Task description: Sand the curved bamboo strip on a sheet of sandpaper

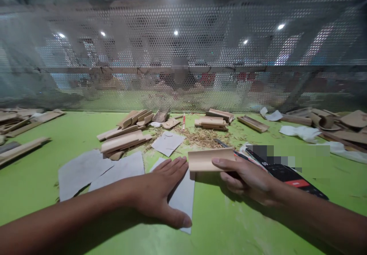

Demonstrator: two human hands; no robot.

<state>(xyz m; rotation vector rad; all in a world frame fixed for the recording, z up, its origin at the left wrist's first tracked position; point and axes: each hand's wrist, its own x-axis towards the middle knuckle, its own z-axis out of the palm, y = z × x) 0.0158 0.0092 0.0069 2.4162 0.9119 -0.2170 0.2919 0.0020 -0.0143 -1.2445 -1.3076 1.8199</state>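
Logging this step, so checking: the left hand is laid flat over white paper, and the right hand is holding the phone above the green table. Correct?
Not quite: the head view shows the right hand holding a curved piece of wood above the green table, not the phone. The left hand is laid flat over white paper.

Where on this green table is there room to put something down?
The green table looks mostly bare between the left hand and right hand, on the near side, and right of the phone, short of the tissues. Ahead of the hands, shavings and bamboo pieces crowd it.
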